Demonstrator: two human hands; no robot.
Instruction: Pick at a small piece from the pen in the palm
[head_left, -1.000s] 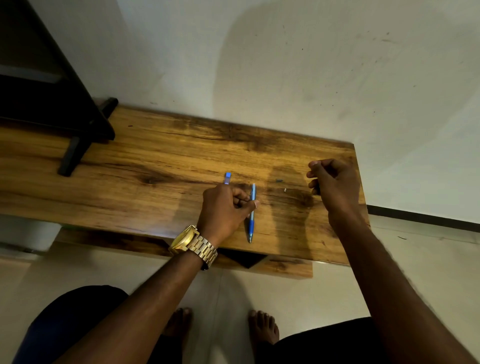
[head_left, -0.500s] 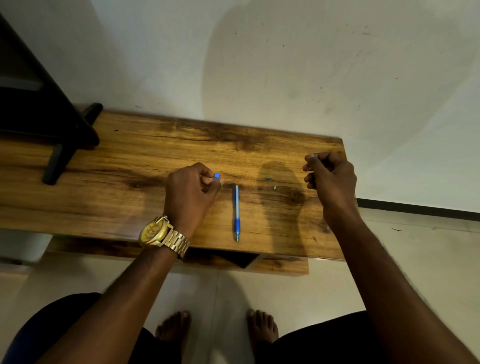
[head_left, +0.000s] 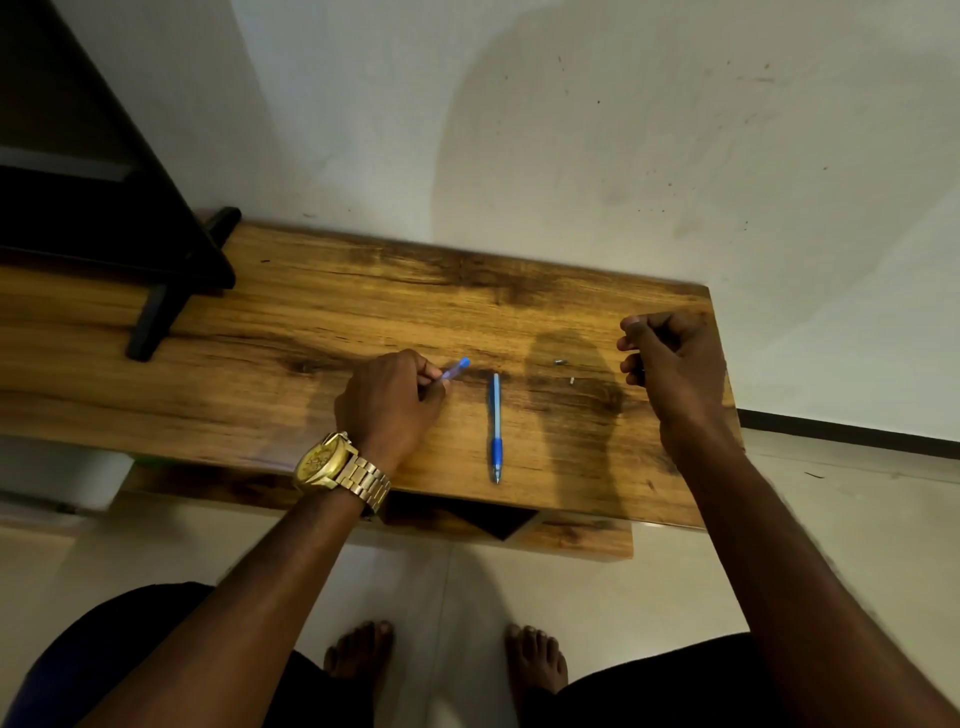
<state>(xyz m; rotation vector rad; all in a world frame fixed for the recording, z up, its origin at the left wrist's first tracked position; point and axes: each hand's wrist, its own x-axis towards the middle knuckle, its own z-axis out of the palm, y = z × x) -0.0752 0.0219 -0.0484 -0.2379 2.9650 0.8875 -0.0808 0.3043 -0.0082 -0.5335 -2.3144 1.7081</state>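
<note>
My left hand (head_left: 387, 402), with a gold watch on the wrist, pinches a small blue pen part (head_left: 456, 368) just above the wooden table (head_left: 311, 312). A blue pen body (head_left: 496, 426) lies lengthwise on the table to the right of that hand. Two tiny metal parts (head_left: 560, 362) lie further right. My right hand (head_left: 670, 358) hovers over the table's right end with its fingers curled; something small and dark shows between them, but I cannot tell what it is.
A black stand (head_left: 156, 291) rests on the table's left part under a dark slanted panel (head_left: 67, 156). A white wall (head_left: 571, 130) runs directly behind the table. Bare feet (head_left: 358, 654) stand on the pale floor below.
My left hand left the pen body, moved left to the small blue part and picked it up. The right hand stayed curled over the table's right end.
</note>
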